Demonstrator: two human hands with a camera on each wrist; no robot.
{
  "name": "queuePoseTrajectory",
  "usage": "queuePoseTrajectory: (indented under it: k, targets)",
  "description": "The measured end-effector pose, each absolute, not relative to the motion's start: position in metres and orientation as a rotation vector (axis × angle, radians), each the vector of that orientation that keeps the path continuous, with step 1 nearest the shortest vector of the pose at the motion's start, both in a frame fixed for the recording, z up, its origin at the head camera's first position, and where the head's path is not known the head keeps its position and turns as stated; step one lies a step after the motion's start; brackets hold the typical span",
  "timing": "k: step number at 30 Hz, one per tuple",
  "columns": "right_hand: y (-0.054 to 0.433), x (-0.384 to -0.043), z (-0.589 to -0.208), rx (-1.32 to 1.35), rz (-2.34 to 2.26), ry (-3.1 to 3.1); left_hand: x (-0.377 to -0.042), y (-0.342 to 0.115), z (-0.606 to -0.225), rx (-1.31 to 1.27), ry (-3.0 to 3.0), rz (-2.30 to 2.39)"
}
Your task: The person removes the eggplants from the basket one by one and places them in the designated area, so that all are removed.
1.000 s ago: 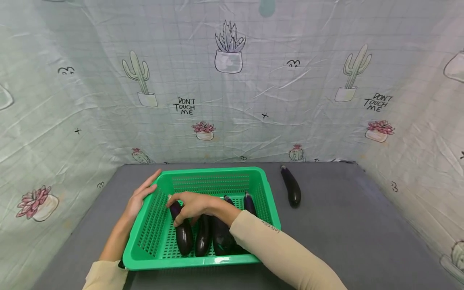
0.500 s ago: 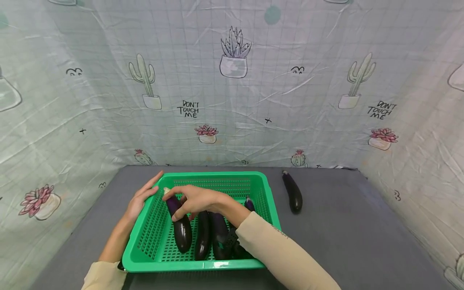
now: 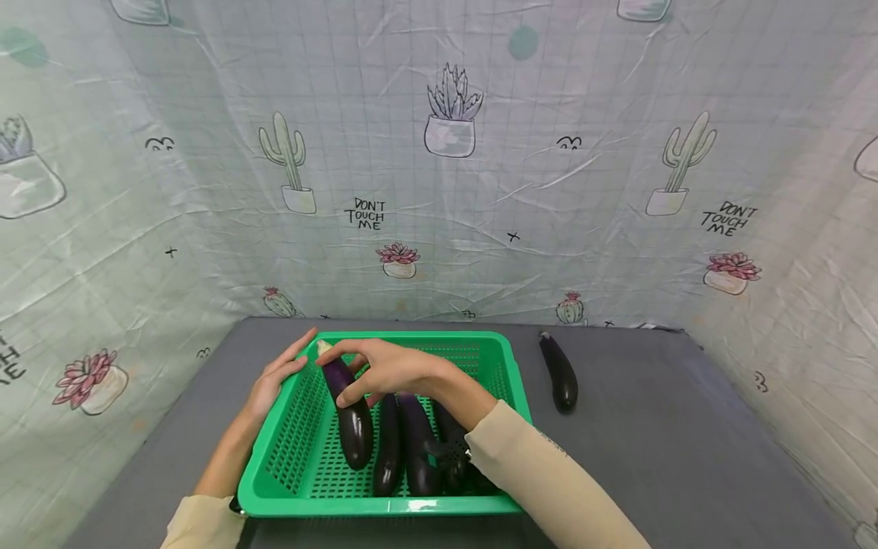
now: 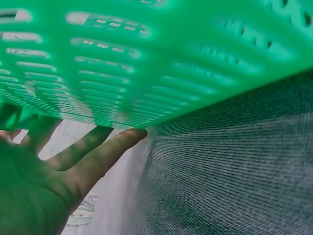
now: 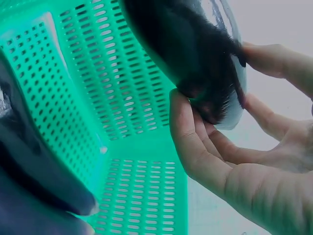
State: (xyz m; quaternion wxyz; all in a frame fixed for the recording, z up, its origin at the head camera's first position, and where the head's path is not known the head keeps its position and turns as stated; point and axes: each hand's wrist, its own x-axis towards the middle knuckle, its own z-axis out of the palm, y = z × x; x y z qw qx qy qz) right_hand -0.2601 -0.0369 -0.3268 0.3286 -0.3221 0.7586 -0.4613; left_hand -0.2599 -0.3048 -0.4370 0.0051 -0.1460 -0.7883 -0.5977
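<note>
My right hand (image 3: 394,370) grips a dark purple eggplant (image 3: 355,435) near its stem end, at the left inside the green basket (image 3: 295,505). The eggplant stands tilted, its pale stem toward the far left corner. In the right wrist view, fingers and thumb close around the glossy eggplant (image 5: 195,54). Along the outside of the basket's left side lies my left hand (image 3: 274,381). In the left wrist view its fingers (image 4: 105,152) are straight against the slotted wall (image 4: 98,88). Several more eggplants (image 3: 389,457) lie side by side in the basket, partly hidden under my right forearm.
Another eggplant (image 3: 559,374) lies on the grey tabletop (image 3: 658,427) to the right of the basket. A pale printed cloth (image 3: 507,183) with cactus drawings hangs behind and at both sides of the table.
My right hand has lifted the eggplant slightly up from the basket floor. The left hand stays at the basket's side. The head view has tilted slightly upward.
</note>
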Motion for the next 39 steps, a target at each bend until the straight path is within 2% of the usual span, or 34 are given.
queuePoseTrajectory:
  k: [8,15,24,39]
  targets:
    - [-0.02,-0.261,-0.316,-0.86,-1.215,2.025,-0.261,-0.304,-0.437,-0.472,-2.461,-1.902]
    - [0.002,-0.261,-0.308,-0.87,-1.306,1.964,-0.26,-0.307,-0.438,-0.56,-2.318,-2.123]
    - [0.045,-0.264,-0.302,-0.852,-1.378,1.986,-0.262,-0.308,-0.438,-0.505,-2.444,-1.868]
    - [0.112,-0.265,-0.303,-0.793,-1.511,2.093,-0.26,-0.304,-0.438,-0.514,-2.432,-1.881]
